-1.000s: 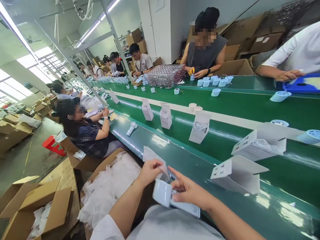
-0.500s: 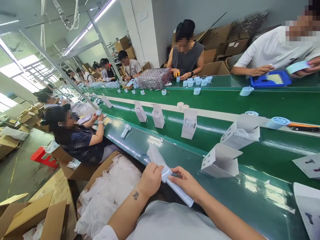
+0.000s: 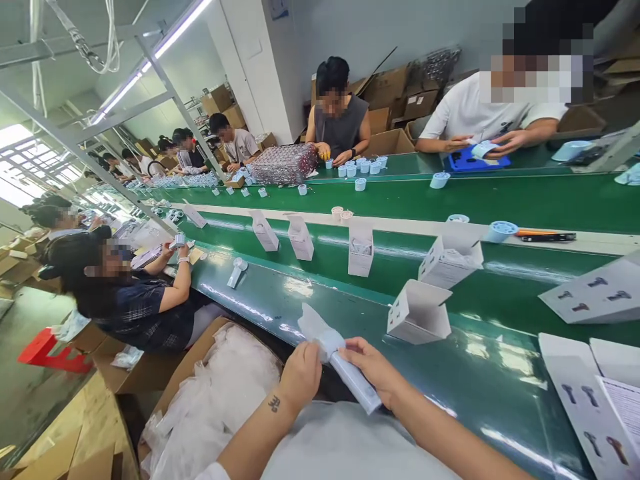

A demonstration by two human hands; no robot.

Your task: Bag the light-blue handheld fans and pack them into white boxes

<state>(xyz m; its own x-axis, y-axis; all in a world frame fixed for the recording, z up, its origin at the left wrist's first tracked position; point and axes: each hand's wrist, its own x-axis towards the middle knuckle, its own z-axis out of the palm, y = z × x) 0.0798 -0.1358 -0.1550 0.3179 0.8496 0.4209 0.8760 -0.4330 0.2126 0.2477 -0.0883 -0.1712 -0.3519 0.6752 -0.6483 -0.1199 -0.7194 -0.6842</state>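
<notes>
A pale blue device with a long straight handle is between my hands, tilted over the near edge of the green bench. A clear plastic bag covers its wider upper end, and the bag's loose part sticks out beyond it. My left hand is closed, pinching the bag beside that wide end. With thumb and fingers, my right hand grips the device just below its head. An open white box stands on the bench ahead of my right hand.
At my left a carton holds many clear plastic bags. Several white boxes stand on the green belt. A similar pale blue device lies farther left on the bench, near a seated co-worker. Printed box flaps are at right.
The bag has come down over the wide end of the device, which was barer before. Both hands keep their hold. The view has turned to the right.
</notes>
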